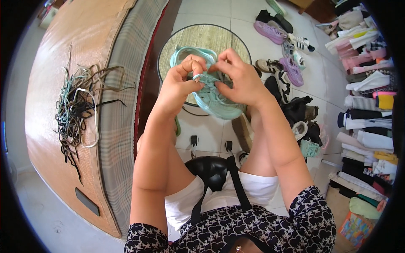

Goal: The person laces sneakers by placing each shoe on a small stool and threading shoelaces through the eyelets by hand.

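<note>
A mint-green sneaker (221, 109) is held above a small round wood-topped table (198, 34). A mint lace (198, 77) runs across its front opening. My left hand (181, 84) is closed, thumb and fingers pinching the lace over the left side of the shoe. On the other side my right hand (242, 82) has its fingers bent onto the lacing area, thumb and forefinger gripping the sneaker. Whether a lace end lies between those right fingertips is too small to tell.
On the bed (46, 105) at left lies a tangled heap of shoelaces (78, 111), with a dark phone-like slab (87, 201) nearer me. Several shoes, among them a purple one (270, 32), cover the floor at right. Folded clothes (367, 105) line the far right.
</note>
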The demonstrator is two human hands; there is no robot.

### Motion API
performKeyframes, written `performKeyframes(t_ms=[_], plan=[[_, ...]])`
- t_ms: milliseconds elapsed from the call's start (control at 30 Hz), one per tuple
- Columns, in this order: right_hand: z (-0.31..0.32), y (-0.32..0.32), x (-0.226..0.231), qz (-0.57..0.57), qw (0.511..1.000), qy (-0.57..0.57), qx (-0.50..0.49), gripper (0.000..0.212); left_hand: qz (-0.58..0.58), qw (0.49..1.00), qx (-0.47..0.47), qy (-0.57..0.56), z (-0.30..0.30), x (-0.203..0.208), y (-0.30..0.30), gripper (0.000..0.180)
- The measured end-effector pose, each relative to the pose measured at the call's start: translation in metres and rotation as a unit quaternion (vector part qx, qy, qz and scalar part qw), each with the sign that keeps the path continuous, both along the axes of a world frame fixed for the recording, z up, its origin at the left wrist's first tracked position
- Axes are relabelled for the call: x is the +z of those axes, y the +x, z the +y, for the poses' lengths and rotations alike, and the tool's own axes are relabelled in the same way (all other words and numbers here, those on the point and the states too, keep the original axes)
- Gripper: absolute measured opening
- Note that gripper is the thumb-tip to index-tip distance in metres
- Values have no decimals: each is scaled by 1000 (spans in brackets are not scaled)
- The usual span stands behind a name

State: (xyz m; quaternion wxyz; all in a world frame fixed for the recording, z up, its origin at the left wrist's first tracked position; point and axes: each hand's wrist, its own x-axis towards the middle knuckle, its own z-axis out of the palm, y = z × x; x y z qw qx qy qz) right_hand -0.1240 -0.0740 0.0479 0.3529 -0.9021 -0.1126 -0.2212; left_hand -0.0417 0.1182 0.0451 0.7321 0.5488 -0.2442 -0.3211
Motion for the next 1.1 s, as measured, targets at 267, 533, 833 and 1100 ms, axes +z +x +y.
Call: performKeyframes(t_ms=[267, 533, 833, 1100], plan=[[2, -1, 5, -95, 983, 82, -138, 11, -456, 860, 64, 220, -19, -5, -16, 39], [72, -25, -9, -232, 941, -87, 232, 18, -512, 809, 163, 240, -38, -22, -14, 22], [1, -13, 14, -3, 986, 98, -134, 10, -181, 961, 208, 18, -31, -8, -17, 32], [-1, -5, -13, -12, 991, -57, -122, 8, -141, 973, 146, -108, -22, -3, -24, 18]])
